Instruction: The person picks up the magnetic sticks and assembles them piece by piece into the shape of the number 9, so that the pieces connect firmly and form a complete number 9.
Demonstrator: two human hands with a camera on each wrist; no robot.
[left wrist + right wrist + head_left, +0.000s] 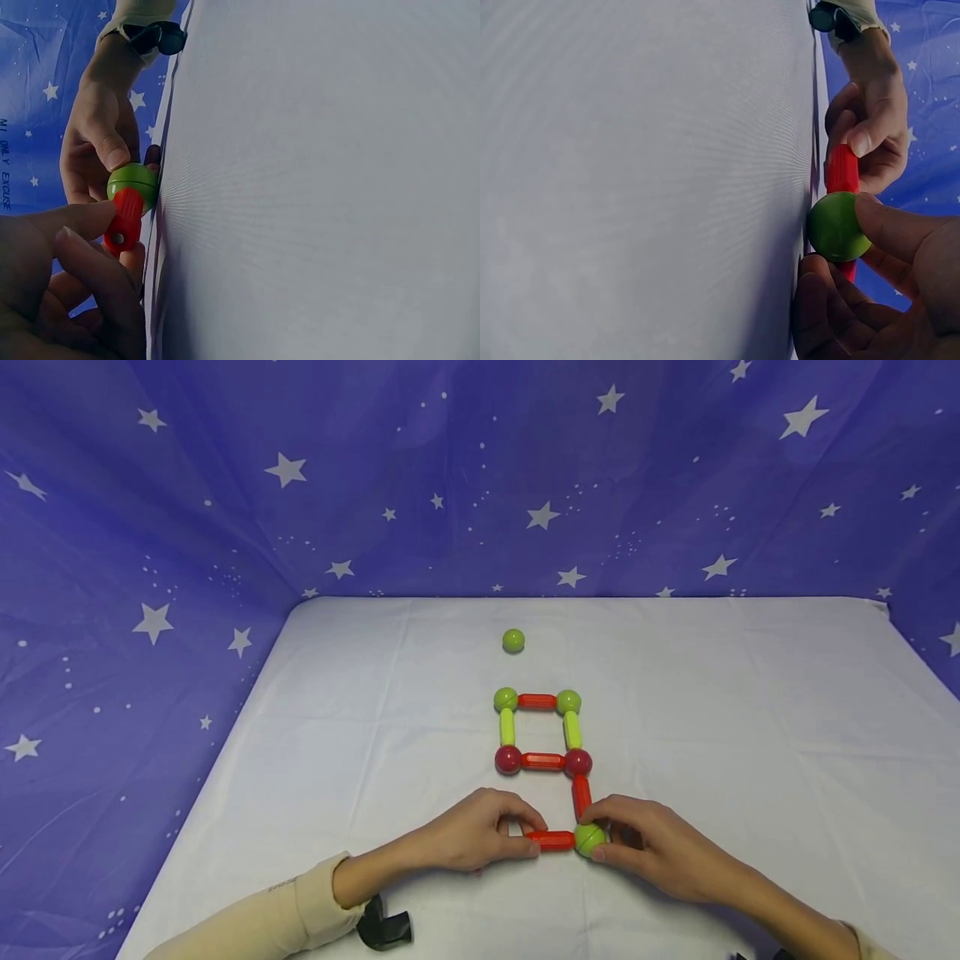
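Note:
My left hand [480, 832] pinches the left end of a red magnetic rod [553, 841] between thumb and fingers. That rod's other end meets a green ball [589, 839], which my right hand [660, 847] holds with thumb and fingertips. From this ball another red rod [581, 797] runs up to a dark red ball [577, 762], the lower right corner of a square. Red rods form the square's top and bottom, and yellow-green rods [507, 727] its sides. Its upper corners are green balls [568, 702]. In the left wrist view, the held rod [124, 225] shows a metal dot at its end.
A loose green ball [513, 640] lies beyond the square on the white cloth [712, 710]. A black wrist-worn device [386, 927] sits by the left cuff. Purple star-printed fabric [465, 468] hangs behind the table and at its sides.

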